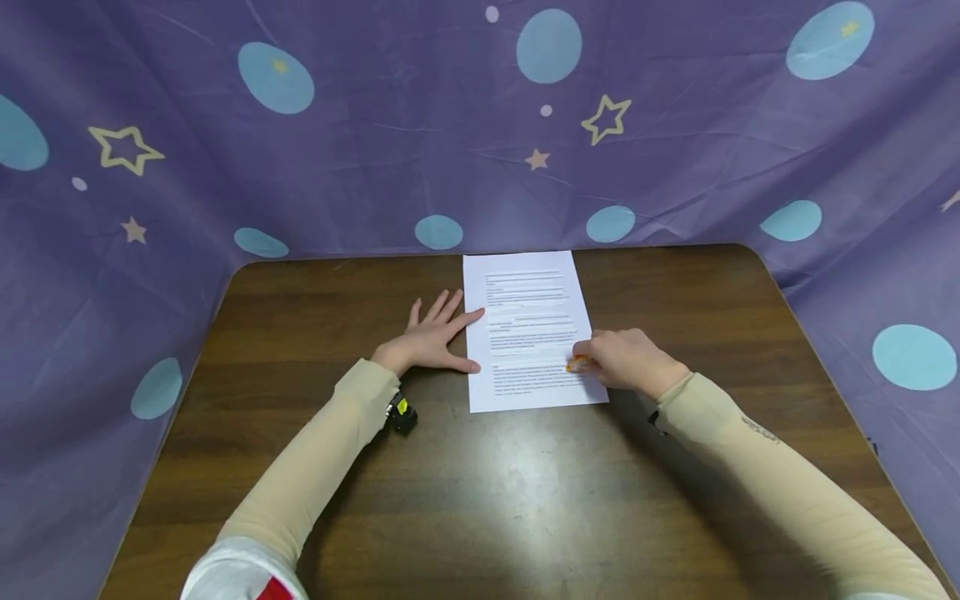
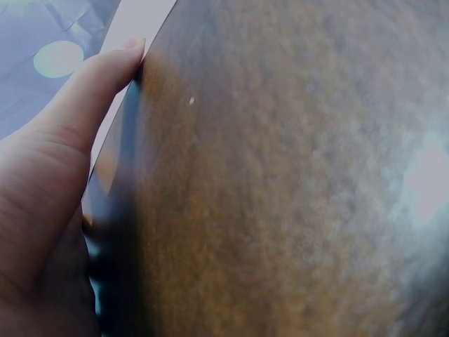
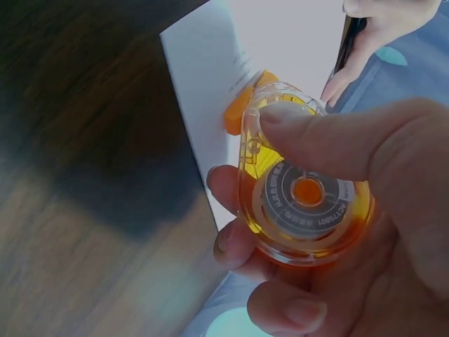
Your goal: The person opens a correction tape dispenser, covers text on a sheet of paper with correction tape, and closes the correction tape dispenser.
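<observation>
A printed sheet of paper [image 1: 528,329] lies on the table, some of its text lines broken by blank white strips. My left hand [image 1: 429,342] is spread flat at the sheet's left side, with thumb and index fingertip on its edge. In my right hand [image 1: 633,361] is an orange, see-through correction tape [image 3: 305,200], held between thumb and curled fingers. Its orange tip end [image 3: 242,109] points at the paper's lower right part; whether it touches the paper I cannot tell. In the left wrist view, the thumb [image 2: 84,95] reaches the paper's edge.
The brown wooden table [image 1: 525,500] extends around the sheet on both sides and in front. Behind it and at the sides hangs a purple cloth [image 1: 375,150] with stars and blue ovals. The sheet's top edge reaches the table's back edge.
</observation>
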Available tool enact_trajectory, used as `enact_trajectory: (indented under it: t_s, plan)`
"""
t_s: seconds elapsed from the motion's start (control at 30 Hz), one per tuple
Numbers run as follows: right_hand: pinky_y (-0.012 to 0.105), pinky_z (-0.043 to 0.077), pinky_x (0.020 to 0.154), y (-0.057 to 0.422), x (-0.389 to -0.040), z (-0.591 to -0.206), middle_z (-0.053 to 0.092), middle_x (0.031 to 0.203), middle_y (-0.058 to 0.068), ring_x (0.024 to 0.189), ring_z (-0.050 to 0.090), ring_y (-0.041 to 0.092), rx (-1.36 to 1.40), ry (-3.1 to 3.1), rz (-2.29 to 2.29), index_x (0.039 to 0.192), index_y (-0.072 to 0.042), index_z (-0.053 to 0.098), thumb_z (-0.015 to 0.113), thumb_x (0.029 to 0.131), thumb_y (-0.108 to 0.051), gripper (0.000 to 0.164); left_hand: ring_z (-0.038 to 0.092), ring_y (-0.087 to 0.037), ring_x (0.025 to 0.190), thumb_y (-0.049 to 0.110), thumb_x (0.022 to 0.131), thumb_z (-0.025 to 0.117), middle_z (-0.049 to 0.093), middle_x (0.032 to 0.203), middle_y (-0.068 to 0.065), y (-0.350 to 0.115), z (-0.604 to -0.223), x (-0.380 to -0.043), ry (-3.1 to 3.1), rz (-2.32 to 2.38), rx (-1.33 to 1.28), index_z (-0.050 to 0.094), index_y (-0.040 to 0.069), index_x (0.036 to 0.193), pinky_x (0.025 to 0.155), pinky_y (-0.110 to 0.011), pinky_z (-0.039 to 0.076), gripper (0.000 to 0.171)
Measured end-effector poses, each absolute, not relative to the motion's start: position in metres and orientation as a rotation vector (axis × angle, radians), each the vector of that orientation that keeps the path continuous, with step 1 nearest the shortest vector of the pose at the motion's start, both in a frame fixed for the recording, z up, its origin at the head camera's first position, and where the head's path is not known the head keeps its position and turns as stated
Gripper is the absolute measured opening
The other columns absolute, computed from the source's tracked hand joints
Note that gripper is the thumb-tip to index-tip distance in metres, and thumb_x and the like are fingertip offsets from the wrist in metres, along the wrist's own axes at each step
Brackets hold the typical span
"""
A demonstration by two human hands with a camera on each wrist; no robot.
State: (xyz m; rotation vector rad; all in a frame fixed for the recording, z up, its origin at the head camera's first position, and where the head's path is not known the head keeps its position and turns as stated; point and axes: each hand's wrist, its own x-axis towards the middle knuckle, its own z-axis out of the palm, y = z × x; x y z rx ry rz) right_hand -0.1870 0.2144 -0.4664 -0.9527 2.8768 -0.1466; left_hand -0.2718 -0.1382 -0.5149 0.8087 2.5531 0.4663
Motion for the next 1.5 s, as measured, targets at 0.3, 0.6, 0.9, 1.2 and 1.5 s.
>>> enact_trajectory:
  t_s: [0.3, 0.6, 0.9, 1.2, 1.5]
  plan:
    - [0.038, 0.048, 0.054, 0.231, -0.188, -0.466, 0.063, 0.077, -0.003, 0.066, 0.056, 0.015, -0.897, 2.885, -0.189, 0.096, -0.020, 0.076, 0.077, 0.091, -0.009, 0.012, -0.021, -0.031, 0.159, 0.080, 0.079, 0.070, -0.015, 0.174, -0.009, -0.140, -0.517, -0.272, 2.562, 0.464, 0.807, 0.016, 0.036, 0.168, 0.117, -0.068, -0.019, 0.114]
    - [0.038, 0.045, 0.050, 0.236, -0.186, -0.464, 0.060, 0.074, -0.002, 0.064, 0.053, 0.015, -0.888, 2.907, -0.185, 0.089, -0.018, 0.071, 0.075, 0.090, -0.005, 0.014, -0.019, -0.031, 0.159, 0.078, 0.080, 0.071, -0.014, 0.175, -0.010, -0.140, -0.515, -0.271, 2.563, 0.467, 0.812, 0.017, 0.035, 0.168, 0.118, -0.067, -0.017, 0.113]
    - [0.039, 0.044, 0.047, 0.226, -0.185, -0.460, 0.059, 0.072, 0.000, 0.059, 0.049, 0.016, -1.010, 2.932, -0.123, 0.082, -0.018, 0.063, 0.079, 0.091, -0.013, 0.019, -0.024, -0.027, 0.158, 0.075, 0.082, 0.072, -0.019, 0.174, -0.005, -0.137, -0.520, -0.274, 2.564, 0.427, 0.792, 0.012, 0.039, 0.168, 0.118, -0.065, -0.020, 0.110]
    - [0.038, 0.044, 0.048, 0.191, -0.192, -0.463, 0.054, 0.068, 0.001, 0.055, 0.049, 0.018, -1.094, 2.886, -0.126, 0.090, -0.018, 0.066, 0.078, 0.094, -0.020, 0.013, -0.023, -0.027, 0.158, 0.077, 0.081, 0.071, -0.019, 0.174, -0.005, -0.137, -0.524, -0.275, 2.576, 0.424, 0.801, 0.012, 0.039, 0.168, 0.118, -0.065, -0.020, 0.112]
    - [0.042, 0.050, 0.053, 0.151, -0.195, -0.463, 0.060, 0.071, 0.000, 0.061, 0.056, 0.018, -1.171, 2.825, -0.134, 0.091, -0.017, 0.067, 0.079, 0.092, -0.016, 0.011, -0.021, -0.030, 0.159, 0.074, 0.082, 0.073, -0.016, 0.174, -0.009, -0.137, -0.516, -0.271, 2.566, 0.433, 0.806, 0.015, 0.035, 0.169, 0.118, -0.067, -0.018, 0.111]
